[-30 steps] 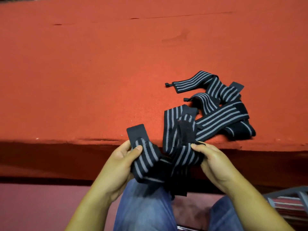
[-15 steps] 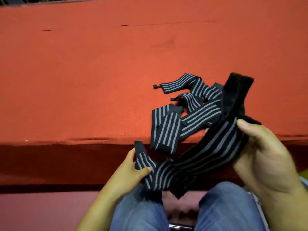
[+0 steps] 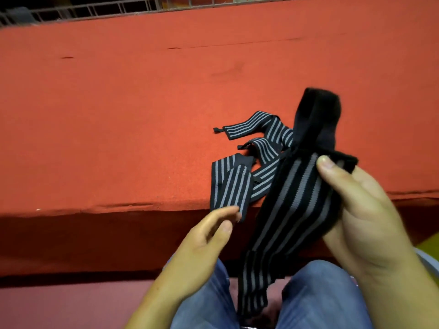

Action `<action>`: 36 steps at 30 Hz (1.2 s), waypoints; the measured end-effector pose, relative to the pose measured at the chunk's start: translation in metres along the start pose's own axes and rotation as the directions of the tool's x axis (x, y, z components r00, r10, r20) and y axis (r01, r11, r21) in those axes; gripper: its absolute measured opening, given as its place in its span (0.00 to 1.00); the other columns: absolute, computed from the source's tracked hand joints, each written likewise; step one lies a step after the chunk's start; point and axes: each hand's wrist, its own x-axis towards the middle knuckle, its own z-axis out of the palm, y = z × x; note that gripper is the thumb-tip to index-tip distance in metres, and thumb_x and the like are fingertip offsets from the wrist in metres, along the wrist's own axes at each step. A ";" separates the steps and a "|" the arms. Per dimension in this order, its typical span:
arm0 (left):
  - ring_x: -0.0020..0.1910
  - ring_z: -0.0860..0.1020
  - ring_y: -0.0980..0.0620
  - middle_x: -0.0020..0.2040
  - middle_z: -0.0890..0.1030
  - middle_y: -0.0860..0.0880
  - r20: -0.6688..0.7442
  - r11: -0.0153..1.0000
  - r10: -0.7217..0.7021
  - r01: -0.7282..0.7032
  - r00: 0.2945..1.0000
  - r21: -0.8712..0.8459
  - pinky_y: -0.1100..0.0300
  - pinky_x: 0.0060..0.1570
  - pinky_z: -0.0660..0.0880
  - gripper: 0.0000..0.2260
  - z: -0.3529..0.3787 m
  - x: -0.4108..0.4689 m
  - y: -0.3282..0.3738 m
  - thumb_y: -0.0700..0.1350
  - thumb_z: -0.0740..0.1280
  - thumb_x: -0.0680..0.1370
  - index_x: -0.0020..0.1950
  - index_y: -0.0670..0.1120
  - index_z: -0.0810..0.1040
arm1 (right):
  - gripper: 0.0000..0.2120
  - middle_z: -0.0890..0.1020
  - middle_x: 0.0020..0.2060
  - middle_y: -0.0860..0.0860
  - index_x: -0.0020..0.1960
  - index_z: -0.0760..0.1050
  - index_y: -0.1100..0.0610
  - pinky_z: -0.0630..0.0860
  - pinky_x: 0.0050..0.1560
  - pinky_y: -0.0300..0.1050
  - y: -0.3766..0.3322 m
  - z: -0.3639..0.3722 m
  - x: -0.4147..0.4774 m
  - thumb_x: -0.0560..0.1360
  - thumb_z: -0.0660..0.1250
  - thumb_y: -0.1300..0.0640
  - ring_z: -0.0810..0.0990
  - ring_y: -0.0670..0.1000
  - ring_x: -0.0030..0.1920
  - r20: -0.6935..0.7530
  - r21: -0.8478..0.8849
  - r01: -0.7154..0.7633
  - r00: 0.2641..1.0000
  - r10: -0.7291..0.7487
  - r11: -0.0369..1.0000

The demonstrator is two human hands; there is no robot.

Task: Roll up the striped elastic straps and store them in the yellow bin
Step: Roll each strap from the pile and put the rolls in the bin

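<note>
Both hands bare: right hand (image 3: 370, 222) tight around one striped strap (image 3: 297, 198), left hand (image 3: 202, 241) loose, empty.

Setting: a packing or sorting station, probably in a small workshop or storeroom; not certain.
Work surface: broad tabletop (image 3: 118, 115) covered in worn red felt.
Background: metal wire racking (image 3: 166, 2) along the far edge.
Goods: striped elastic straps (image 3: 228, 184) heaped loose.

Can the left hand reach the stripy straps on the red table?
Probably yes. The left hand is open and empty, right by the nearest of the loose straps, with nothing between; the right hand holds another strap further right.
</note>
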 end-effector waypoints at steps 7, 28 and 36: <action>0.63 0.81 0.60 0.62 0.84 0.60 -0.187 0.945 0.276 -0.302 0.943 -0.128 0.66 0.61 0.76 0.16 0.018 0.013 0.061 0.52 0.63 0.81 0.69 0.52 0.78 | 0.16 0.88 0.55 0.59 0.59 0.85 0.59 0.83 0.59 0.51 0.030 0.006 -0.009 0.78 0.66 0.51 0.87 0.59 0.58 0.112 -0.154 -0.105 0.986 0.123 0.982; 0.35 0.77 0.52 0.37 0.81 0.33 -0.245 0.970 0.158 -0.197 0.956 -0.143 0.57 0.37 0.74 0.15 0.003 0.045 0.063 0.52 0.78 0.73 0.40 0.40 0.83 | 0.13 0.88 0.56 0.57 0.60 0.84 0.50 0.79 0.66 0.62 0.054 -0.012 -0.004 0.81 0.66 0.48 0.86 0.62 0.60 0.289 -0.413 -0.201 0.896 0.337 0.888; 0.35 0.80 0.55 0.37 0.86 0.43 -0.270 0.963 0.141 -0.195 0.953 -0.184 0.64 0.36 0.76 0.11 0.000 0.052 0.056 0.49 0.73 0.74 0.41 0.40 0.85 | 0.12 0.88 0.47 0.53 0.57 0.85 0.52 0.78 0.49 0.40 0.057 -0.013 0.000 0.80 0.66 0.49 0.85 0.48 0.47 0.310 -0.421 -0.261 0.859 0.408 0.869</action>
